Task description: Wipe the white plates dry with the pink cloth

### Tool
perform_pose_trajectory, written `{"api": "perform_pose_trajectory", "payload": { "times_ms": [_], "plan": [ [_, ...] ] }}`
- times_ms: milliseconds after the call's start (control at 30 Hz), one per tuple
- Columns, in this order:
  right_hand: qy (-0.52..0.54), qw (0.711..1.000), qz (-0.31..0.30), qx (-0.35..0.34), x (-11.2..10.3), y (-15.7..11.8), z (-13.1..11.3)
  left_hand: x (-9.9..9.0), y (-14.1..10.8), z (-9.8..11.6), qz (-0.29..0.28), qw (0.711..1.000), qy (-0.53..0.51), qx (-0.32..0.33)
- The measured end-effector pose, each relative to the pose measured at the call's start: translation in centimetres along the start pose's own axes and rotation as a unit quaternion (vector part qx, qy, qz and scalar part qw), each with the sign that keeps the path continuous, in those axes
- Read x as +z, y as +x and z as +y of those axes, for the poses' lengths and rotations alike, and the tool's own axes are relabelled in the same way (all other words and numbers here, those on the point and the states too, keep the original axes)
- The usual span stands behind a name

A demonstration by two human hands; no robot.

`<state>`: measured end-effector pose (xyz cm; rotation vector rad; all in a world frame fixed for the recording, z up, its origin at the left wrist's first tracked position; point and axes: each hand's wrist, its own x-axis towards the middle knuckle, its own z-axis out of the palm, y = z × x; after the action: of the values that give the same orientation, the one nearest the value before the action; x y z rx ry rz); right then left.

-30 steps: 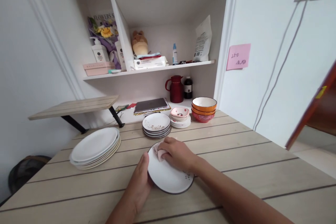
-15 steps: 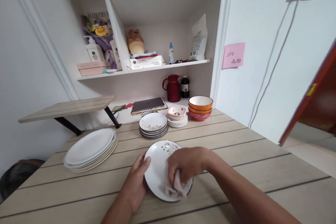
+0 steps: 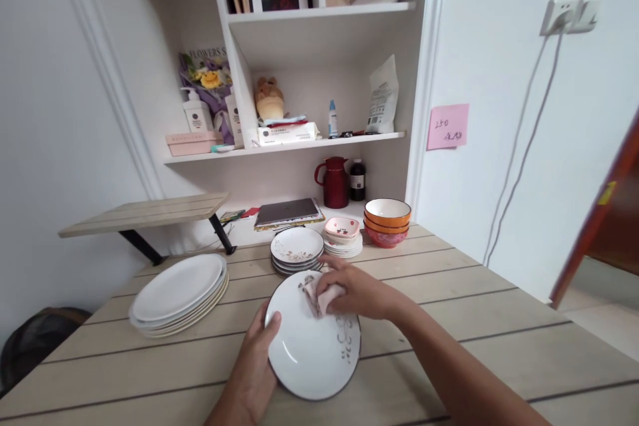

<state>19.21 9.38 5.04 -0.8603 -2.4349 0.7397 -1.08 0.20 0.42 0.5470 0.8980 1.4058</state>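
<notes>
Gripping a white plate [image 3: 304,353] by its left rim, a person holds a crumpled pale cloth [image 3: 327,298] to its upper face above a slatted wooden table [image 3: 474,346]. The left hand [image 3: 254,353] lays its thumb over the plate's rim, with the other fingers outside and partly hidden beneath. The right hand [image 3: 359,289] reaches in from the plate's right side, the cloth pinched between thumb and fingers, at least one finger stretched past the far rim. Whether the plate's underside touches the table cannot be told from this angle.

Beyond the plate's far rim, just behind it, stands a stack of patterned plates [image 3: 297,244]. Farther off, beyond the plate and to its right, are small white dishes [image 3: 344,247] and a trio of nested bowls [image 3: 388,216]; to its left lies a pile of white oval plates [image 3: 177,289].

The step in hand appears to be wiping the plate's face, the cloth near the brown pattern at its far edge. The next move likely calls for a steady left-hand grip, with light, even pressure carrying the cloth over the plate's uncovered near side.
</notes>
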Motion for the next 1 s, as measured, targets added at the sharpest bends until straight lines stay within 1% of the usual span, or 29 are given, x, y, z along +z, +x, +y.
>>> {"api": "perform_pose_trajectory", "payload": {
  "times_ms": [33,100,167,233,267,300,333,367,400,433,500,567,667,700,733,767,800,833,867,933,967,1000],
  "plan": [
    [0.044,0.999,-0.017,0.013,0.2,0.0,-0.1,0.0,0.1,0.0,0.004,1.000,-0.005,0.003],
    [0.135,0.988,-0.035,0.063,0.8,0.1,-0.3,0.0,0.1,0.0,0.007,1.000,-0.009,0.006],
    [0.213,0.970,-0.019,0.115,1.6,0.4,-0.4,0.1,0.2,0.1,-0.004,1.000,-0.001,0.009],
    [0.274,0.949,0.009,0.154,2.3,0.8,-0.3,0.1,0.3,0.3,-0.021,0.999,0.024,0.023],
    [0.301,0.938,0.025,0.171,2.4,0.9,-0.2,0.0,0.5,0.4,-0.022,0.998,0.043,0.040],
    [0.325,0.927,0.041,0.185,2.5,1.1,-0.1,-0.3,0.7,0.5,-0.012,0.995,0.070,0.069],
    [0.344,0.916,0.055,0.198,2.4,1.1,0.1,-0.6,1.1,0.6,0.005,0.988,0.108,0.109],
    [0.357,0.908,0.068,0.207,2.2,1.2,0.4,-1.1,1.5,0.7,0.034,0.975,0.152,0.160],
    [0.364,0.903,0.080,0.214,1.8,1.1,0.8,-1.7,2.0,0.7,0.069,0.948,0.212,0.226],
    [0.366,0.900,0.090,0.220,1.4,1.0,1.2,-2.3,2.5,0.6,0.084,0.910,0.279,0.295],
    [0.360,0.898,0.107,0.231,0.4,0.7,2.0,-3.4,3.5,0.3,0.102,0.815,0.407,0.400],
    [0.356,0.895,0.122,0.239,-0.5,0.3,2.8,-3.7,3.9,-0.3,0.096,0.705,0.513,0.480],
    [0.356,0.894,0.124,0.241,-1.3,-0.1,3.2,-2.7,3.2,-1.3,0.088,0.524,0.627,0.569],
    [0.358,0.895,0.116,0.238,-1.3,-0.1,3.1,-2.1,2.7,-1.6,0.075,0.472,0.650,0.591],
    [0.361,0.896,0.105,0.235,-1.3,-0.2,2.9,-1.6,2.3,-1.7,0.052,0.435,0.665,0.604],
    [0.363,0.898,0.093,0.232,-1.1,-0.2,2.6,-1.2,1.8,-1.8,0.023,0.416,0.676,0.607],
    [0.365,0.899,0.080,0.229,-1.0,-0.2,2.3,-0.9,1.5,-1.8,-0.020,0.415,0.684,0.600],
    [0.367,0.900,0.068,0.227,-0.8,-0.2,2.0,-0.8,1.3,-1.7,-0.076,0.431,0.685,0.583],
    [0.368,0.901,0.057,0.225,-0.7,-0.2,1.6,-0.9,1.2,-1.5,-0.145,0.462,0.677,0.555],
    [0.368,0.902,0.040,0.222,-0.7,-0.3,0.9,-1.4,1.5,-1.1,-0.266,0.543,0.635,0.481],
    [0.369,0.903,0.037,0.218,-0.9,-0.4,0.6,-1.7,1.8,-1.0,-0.293,0.585,0.611,0.446],
    [0.371,0.903,0.039,0.212,-1.2,-0.5,0.3,-2.0,2.2,-0.9,-0.302,0.621,0.593,0.414]
  ]
}}
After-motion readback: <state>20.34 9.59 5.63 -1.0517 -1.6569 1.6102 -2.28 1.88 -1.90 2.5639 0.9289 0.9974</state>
